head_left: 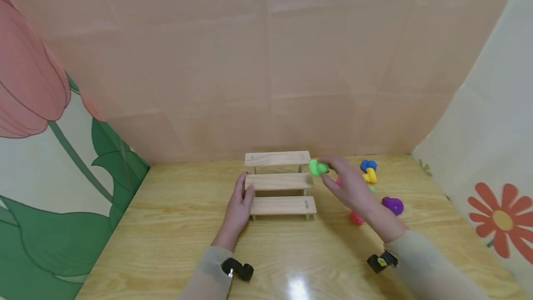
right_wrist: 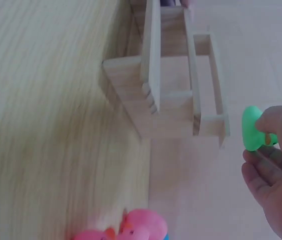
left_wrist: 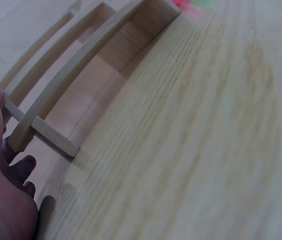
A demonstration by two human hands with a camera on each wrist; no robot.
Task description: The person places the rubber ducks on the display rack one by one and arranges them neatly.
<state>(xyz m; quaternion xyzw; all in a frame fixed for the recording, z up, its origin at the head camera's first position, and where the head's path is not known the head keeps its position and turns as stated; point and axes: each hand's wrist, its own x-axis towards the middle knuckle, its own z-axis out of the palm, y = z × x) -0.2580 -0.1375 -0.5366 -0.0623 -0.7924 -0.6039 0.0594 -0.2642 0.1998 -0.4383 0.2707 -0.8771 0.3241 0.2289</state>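
A three-step wooden display stand stands on the table near the back wall. My left hand grips its left end, thumb at the middle step; the left wrist view shows fingers curled about the wood. My right hand pinches a bright green rubber duck between thumb and fingers, beside the right end of the top step. In the right wrist view the duck is held apart from the stand, with a bit of orange showing at its beak.
To the right lie more rubber ducks: a purple one, a blue one, a yellow one and pink ones, partly hidden behind my right hand in the head view. A pinkish wall covering rises behind the table.
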